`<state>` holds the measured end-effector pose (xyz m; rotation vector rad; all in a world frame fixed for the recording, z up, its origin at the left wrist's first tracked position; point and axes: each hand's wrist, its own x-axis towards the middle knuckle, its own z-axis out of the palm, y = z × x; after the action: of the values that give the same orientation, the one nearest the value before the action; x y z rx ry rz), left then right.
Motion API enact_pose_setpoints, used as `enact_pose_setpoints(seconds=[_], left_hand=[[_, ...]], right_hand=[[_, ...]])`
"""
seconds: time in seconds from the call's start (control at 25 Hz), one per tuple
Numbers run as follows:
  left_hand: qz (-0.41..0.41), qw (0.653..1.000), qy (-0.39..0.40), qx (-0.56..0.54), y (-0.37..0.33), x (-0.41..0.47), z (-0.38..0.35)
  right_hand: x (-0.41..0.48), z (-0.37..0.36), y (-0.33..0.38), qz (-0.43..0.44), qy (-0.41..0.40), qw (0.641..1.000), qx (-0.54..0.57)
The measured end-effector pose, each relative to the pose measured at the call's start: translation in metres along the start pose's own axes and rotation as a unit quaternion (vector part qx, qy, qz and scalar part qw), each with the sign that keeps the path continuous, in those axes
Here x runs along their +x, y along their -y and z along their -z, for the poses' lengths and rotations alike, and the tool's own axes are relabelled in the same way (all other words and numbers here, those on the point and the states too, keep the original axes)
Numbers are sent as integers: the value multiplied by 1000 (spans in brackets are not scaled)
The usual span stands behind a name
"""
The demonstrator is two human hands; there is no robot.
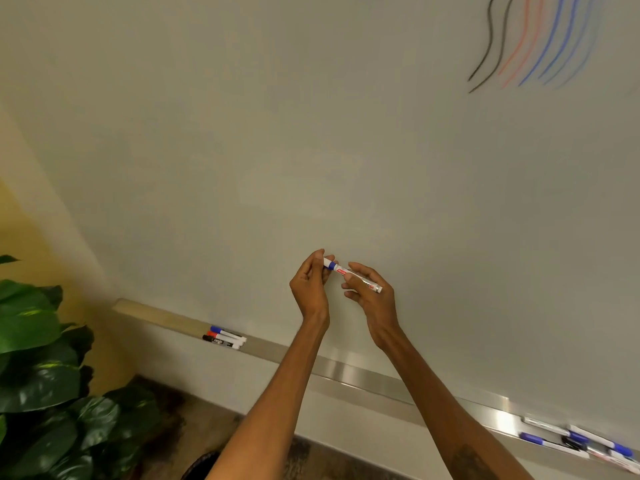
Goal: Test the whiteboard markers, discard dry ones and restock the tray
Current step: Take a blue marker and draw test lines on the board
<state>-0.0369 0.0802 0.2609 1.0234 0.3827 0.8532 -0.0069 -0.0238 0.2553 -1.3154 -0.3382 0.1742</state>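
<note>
Status: test strokes [533,43] at the upper right of the white wall-mounted whiteboard [311,133]: two black, two red, several blue wavy lines. Judged from these, several markers are already tested.

In hand: one white-barrelled marker with a blue cap end [346,271], held in the air in front of the board, above the tray and touching neither.
- Left hand [311,285]: fingertips pinch the blue cap end.
- Right hand [370,292]: fingers curl round the barrel.
- Cap going on or coming off: cannot tell.

Long brushed-metal tray [346,370] under the board:
- left part: three markers side by side [225,337], caps blue, red, black.
- far right: looser cluster of markers [581,441], mostly blue-capped, blurred.

Judgement: task is mid-way; the right cluster probably awaits testing or sorting. No discard bin identified. Restocking not confirmed.

Writing: red label on the held marker and dark print on the black-capped one, both too small to read. No brand legible.
</note>
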Motion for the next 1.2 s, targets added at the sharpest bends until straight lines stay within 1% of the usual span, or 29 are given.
enact_pose_setpoints(seconds=[0.08,0.24,0.36,0.52,0.68,0.84,0.92,1.0,1.04,1.12,1.2], left_hand=[[20,1000,-18,10,10,7,24],[69,995,-68,29,30,23,71],[85,989,-101,62,44,34,102],[109,980,-133,102,63,47,144],[135,967,-163,144,81,61,187],[158,953,-177,188,96,74,221],[178,946,-163,215,103,83,236],[213,935,-121,257,112,94,253],[229,923,-93,293,115,98,261],[254,890,-44,376,120,103,279],[276,869,-22,409,123,102,294]], right_hand=[[0,-6,-18,13,10,999,-50],[-1,-16,-56,31,84,985,-146],[-1,-22,-92,65,114,958,-254],[-2,-41,-136,63,160,916,-362],[1,-60,-179,60,203,875,-435],[8,-82,-222,25,244,843,-478],[13,-91,-238,13,240,838,-490],[18,-96,-255,-3,224,842,-491],[21,-98,-264,-11,219,842,-493],[26,-99,-281,-26,213,835,-506],[29,-103,-295,-36,207,826,-524]])
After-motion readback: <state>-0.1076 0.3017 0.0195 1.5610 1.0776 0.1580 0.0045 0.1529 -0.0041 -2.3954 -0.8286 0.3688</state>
